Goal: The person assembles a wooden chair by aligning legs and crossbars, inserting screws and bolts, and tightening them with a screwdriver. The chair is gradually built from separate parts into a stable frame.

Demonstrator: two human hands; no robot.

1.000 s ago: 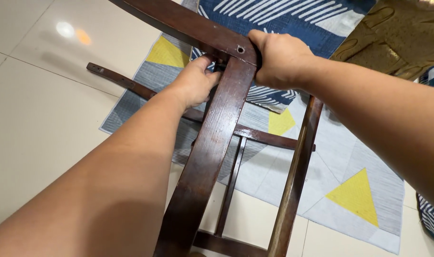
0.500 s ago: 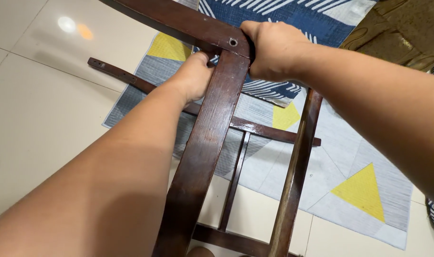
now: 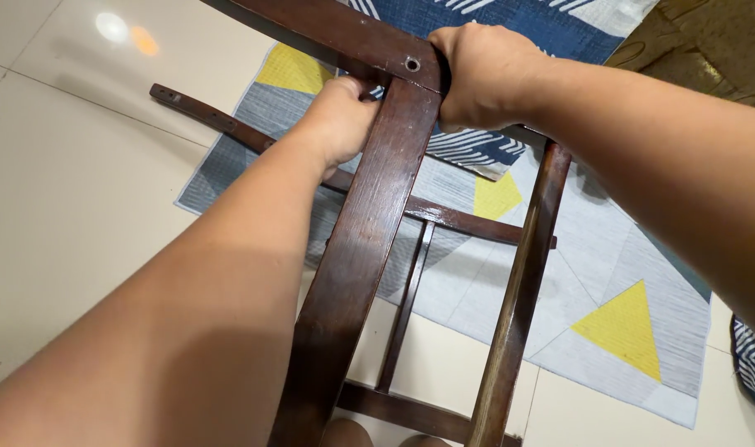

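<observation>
A dark brown wooden frame (image 3: 356, 273) of rails and crossbars stands tilted in front of me. Its top corner joint has a round bolt hole (image 3: 412, 64). My right hand (image 3: 485, 74) is clamped around the frame's top rail just right of that joint. My left hand (image 3: 342, 124) is tucked behind the wide upright rail, just below the joint; its fingertips are hidden, so what they hold cannot be seen. A thinner rounded rail (image 3: 518, 290) runs down on the right.
A patterned rug (image 3: 593, 281) in grey, blue and yellow triangles lies on cream floor tiles (image 3: 71, 199) beneath the frame. A loose dark wooden slat (image 3: 212, 120) rests across the rug's left edge. Olive fabric (image 3: 709, 41) sits at the top right.
The view has shifted slightly, with the joint and both hands sitting a little higher in frame. Both hands keep their places on the frame.
</observation>
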